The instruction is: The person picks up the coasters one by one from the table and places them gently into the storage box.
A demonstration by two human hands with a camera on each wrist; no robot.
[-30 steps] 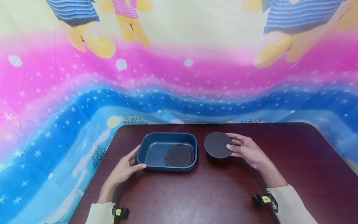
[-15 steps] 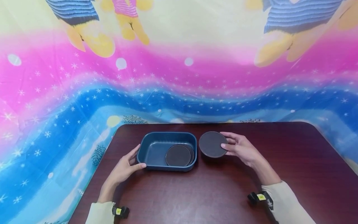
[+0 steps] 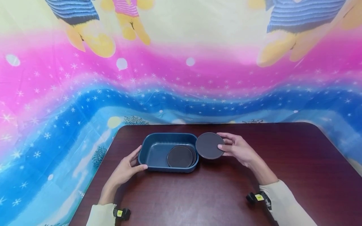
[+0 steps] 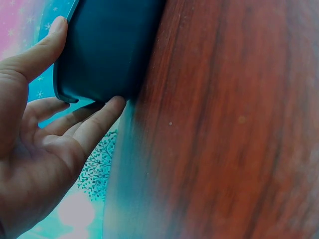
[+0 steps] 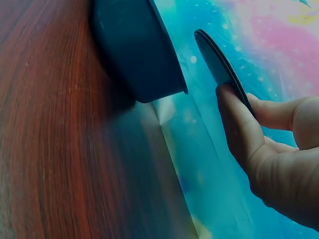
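Observation:
A dark blue rectangular tub (image 3: 161, 169) with rounded corners stands on the table. My left hand (image 3: 125, 169) holds its left end, thumb at the near rim and fingers against the end wall. Inside, at the right, lie round dark brown coasters (image 3: 180, 156), at least two of them, overlapping. My right hand (image 3: 240, 149) pinches another round coaster (image 3: 210, 145) by its right edge, between thumb and fingers. That coaster is raised above the table, just right of the tub and overlapping its right rim in the head view. The right wrist view shows a gap between coaster (image 5: 219, 62) and tub (image 5: 137, 50).
The table (image 3: 215, 194) is dark reddish-brown wood with rounded far corners. Behind it hangs a colourful printed cloth (image 3: 169, 78). Each wrist wears a black strap device, one at the left sleeve (image 3: 122, 214) and one at the right sleeve (image 3: 258, 197).
My right hand has moved left with the coaster, from a clear distance off to the tub's right rim. The left hand and the tub have stayed in place.

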